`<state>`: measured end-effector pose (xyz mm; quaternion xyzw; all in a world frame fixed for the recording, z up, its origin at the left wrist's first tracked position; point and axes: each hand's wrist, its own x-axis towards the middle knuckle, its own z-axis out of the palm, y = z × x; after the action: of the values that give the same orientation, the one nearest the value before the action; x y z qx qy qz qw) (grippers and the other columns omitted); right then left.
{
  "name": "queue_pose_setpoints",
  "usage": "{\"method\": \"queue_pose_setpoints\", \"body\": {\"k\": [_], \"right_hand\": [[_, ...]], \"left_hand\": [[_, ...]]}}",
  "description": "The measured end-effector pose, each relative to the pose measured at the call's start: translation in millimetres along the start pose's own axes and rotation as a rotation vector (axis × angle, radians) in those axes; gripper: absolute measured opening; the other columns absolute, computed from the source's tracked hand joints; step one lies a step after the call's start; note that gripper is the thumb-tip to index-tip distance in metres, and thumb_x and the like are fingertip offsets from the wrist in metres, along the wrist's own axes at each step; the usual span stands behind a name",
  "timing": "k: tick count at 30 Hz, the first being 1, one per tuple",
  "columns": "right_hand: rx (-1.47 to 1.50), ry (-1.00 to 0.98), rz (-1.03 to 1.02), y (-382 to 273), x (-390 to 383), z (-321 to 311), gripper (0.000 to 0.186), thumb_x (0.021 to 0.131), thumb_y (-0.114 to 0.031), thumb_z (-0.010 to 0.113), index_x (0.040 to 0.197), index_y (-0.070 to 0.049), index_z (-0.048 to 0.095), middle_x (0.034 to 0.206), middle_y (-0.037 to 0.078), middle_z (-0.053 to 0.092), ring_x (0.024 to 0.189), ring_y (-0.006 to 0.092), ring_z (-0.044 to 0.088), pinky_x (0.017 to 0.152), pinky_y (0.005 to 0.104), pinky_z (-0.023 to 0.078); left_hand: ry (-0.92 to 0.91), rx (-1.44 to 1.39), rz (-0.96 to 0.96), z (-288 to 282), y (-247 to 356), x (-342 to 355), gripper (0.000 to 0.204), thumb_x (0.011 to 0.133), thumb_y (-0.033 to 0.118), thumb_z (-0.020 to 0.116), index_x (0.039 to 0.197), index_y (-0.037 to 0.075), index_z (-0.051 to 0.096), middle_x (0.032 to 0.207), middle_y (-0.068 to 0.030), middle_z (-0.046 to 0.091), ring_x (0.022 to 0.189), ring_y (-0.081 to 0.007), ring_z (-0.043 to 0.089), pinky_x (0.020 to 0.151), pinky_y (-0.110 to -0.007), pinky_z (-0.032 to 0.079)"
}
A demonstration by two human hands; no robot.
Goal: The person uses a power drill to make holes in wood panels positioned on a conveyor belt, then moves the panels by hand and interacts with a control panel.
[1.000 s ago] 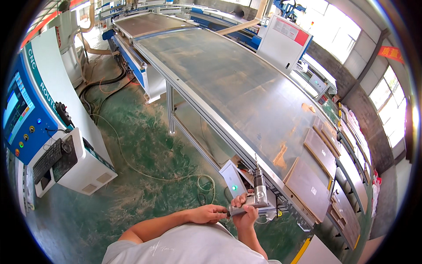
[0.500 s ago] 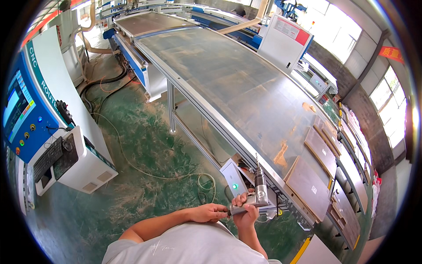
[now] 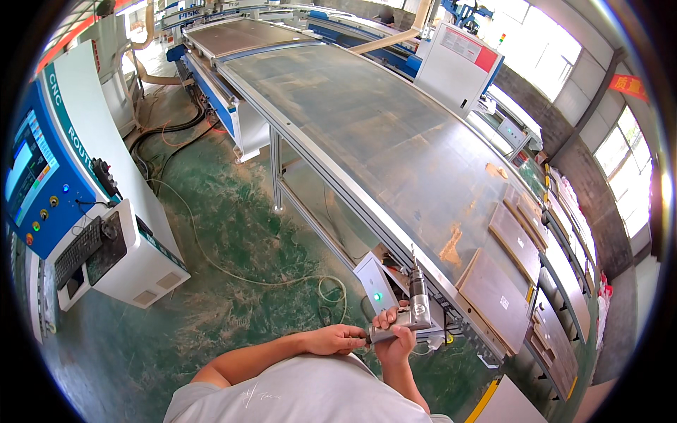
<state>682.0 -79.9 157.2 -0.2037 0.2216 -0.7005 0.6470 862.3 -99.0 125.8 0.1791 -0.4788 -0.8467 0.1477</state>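
A silver air drill (image 3: 417,303) is in my right hand (image 3: 395,333), whose fingers wrap round its handle. Its chuck and thin bit point up and away, beside the near edge of the long table (image 3: 338,106). At the lower end of the handle, my left hand (image 3: 337,340) is closed on a small dark fitting (image 3: 368,339). The fingers cover most of that fitting, and I cannot tell whether it is joined to the drill. A pale hose (image 3: 261,284) lies in loops on the floor beyond my left hand.
Brown panels (image 3: 493,299) lie on the table's right end, near sawdust (image 3: 451,243). Below the edge is a white control box (image 3: 376,285) with a green light. A machine console (image 3: 56,169) with keyboard (image 3: 77,252) stands left. More boards (image 3: 553,345) rest on a roller stand at right.
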Motion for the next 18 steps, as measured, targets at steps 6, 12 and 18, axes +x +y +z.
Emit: {"method": "queue_pose_setpoints", "body": {"k": [6, 12, 18], "right_hand": [[-0.011, -0.009, -0.025, -1.0, -1.4, 1.7, 0.06, 0.071, -0.005, 0.061, 0.127, -0.01, 0.041, 0.087, 0.006, 0.049, 0.078, 0.0184, 0.049, 0.076, 0.0378, 0.043], [-0.022, -0.033, -0.034, -2.7, -2.5, 4.4, 0.06, 0.072, -0.006, 0.061, 0.128, -0.011, 0.041, 0.088, 0.006, 0.048, 0.078, 0.0182, 0.049, 0.077, 0.0376, 0.042], [-0.031, -0.024, -0.031, -4.5, -3.5, 2.6, 0.06, 0.072, -0.006, 0.061, 0.128, -0.011, 0.041, 0.088, 0.006, 0.049, 0.079, 0.0182, 0.049, 0.077, 0.0375, 0.042]], "left_hand": [[0.063, -0.02, 0.016, 5.3, 2.3, -0.7, 0.033, 0.102, 0.033, 0.054, 0.118, 0.004, 0.054, 0.07, 0.0068, 0.035, 0.06, -0.0052, 0.032, 0.054, -0.023, 0.027], [0.03, -0.08, -0.005, 2.0, -1.6, 0.7, 0.033, 0.102, 0.031, 0.055, 0.121, 0.003, 0.054, 0.07, 0.0068, 0.035, 0.06, -0.0053, 0.032, 0.054, -0.023, 0.027], [0.005, -0.095, -0.009, 0.9, -3.3, 2.5, 0.034, 0.103, 0.03, 0.054, 0.122, 0.002, 0.053, 0.071, 0.0064, 0.035, 0.061, -0.0057, 0.032, 0.054, -0.023, 0.028]]}}
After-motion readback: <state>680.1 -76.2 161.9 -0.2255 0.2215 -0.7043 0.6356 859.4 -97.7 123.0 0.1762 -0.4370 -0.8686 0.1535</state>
